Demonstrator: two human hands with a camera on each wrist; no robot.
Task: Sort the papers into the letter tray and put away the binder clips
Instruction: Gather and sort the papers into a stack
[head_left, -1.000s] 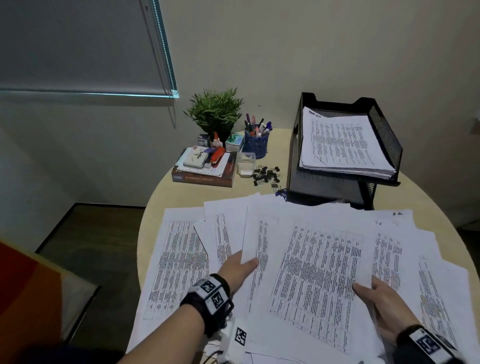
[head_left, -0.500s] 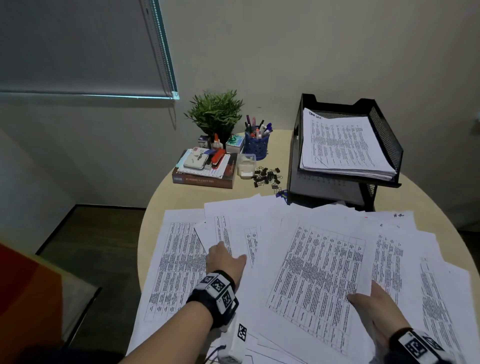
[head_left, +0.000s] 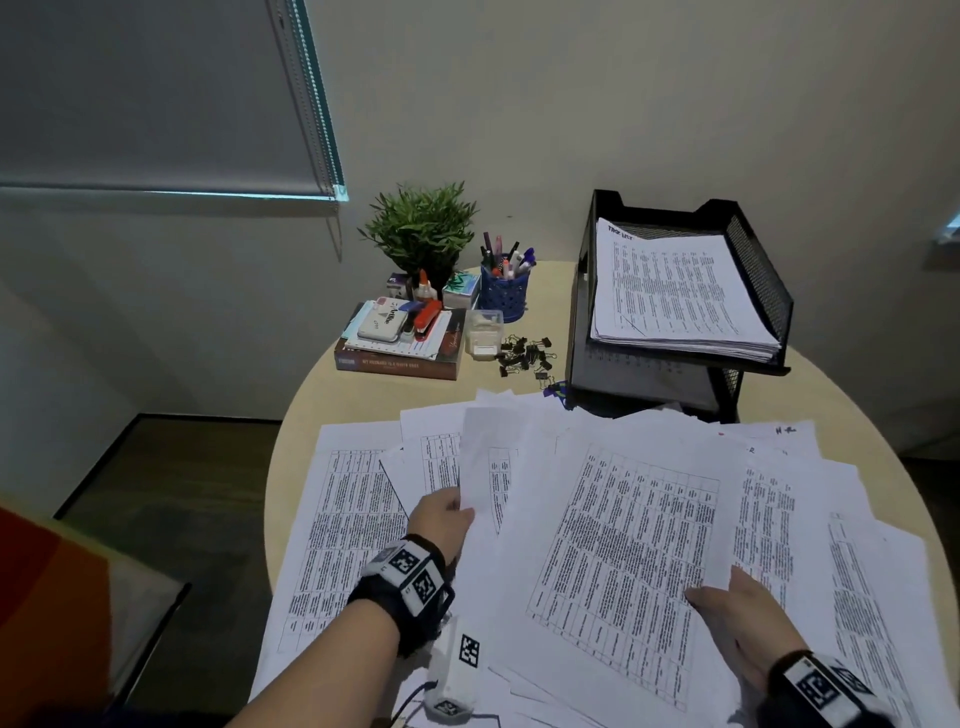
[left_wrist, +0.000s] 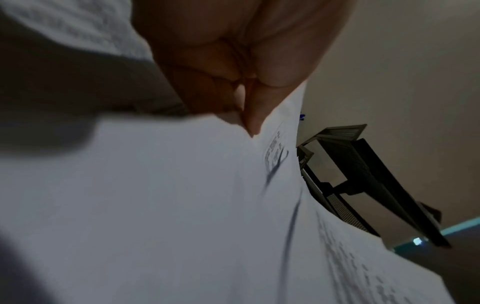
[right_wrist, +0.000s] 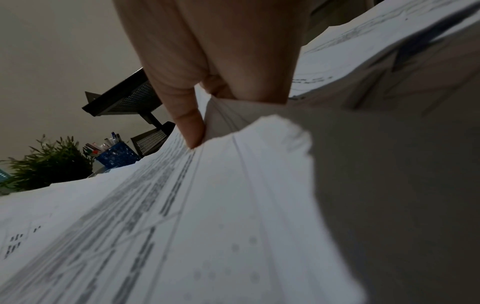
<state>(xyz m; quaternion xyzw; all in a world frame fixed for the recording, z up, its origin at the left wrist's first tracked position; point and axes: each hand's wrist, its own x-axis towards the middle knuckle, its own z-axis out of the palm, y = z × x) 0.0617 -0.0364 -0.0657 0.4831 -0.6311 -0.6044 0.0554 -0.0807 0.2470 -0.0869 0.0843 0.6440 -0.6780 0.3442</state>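
Observation:
Printed sheets (head_left: 623, 551) lie fanned over the near half of the round table (head_left: 332, 400). My left hand (head_left: 449, 514) pinches the near left edge of a sheet (head_left: 483, 462) and lifts it; the left wrist view shows the thumb and fingers (left_wrist: 249, 115) closed on the paper (left_wrist: 182, 205). My right hand (head_left: 727, 608) grips the right edge of the top sheets, thumb (right_wrist: 191, 127) on top of the stack (right_wrist: 233, 205). The black mesh letter tray (head_left: 758, 275) stands at the back right with a paper stack in its upper tier. Black binder clips (head_left: 524, 353) lie heaped left of the tray.
A clear plastic box (head_left: 484, 332) sits next to the clips. Behind it stand a blue pen cup (head_left: 504, 291) and a potted plant (head_left: 421, 228). A book pile with a red stapler (head_left: 400, 343) lies at the back left. The table edge curves close on the left.
My left hand slid left off the middle sheets, then took hold of a sheet's edge and raised it. My right hand shifted slightly and keeps its hold on the right edge.

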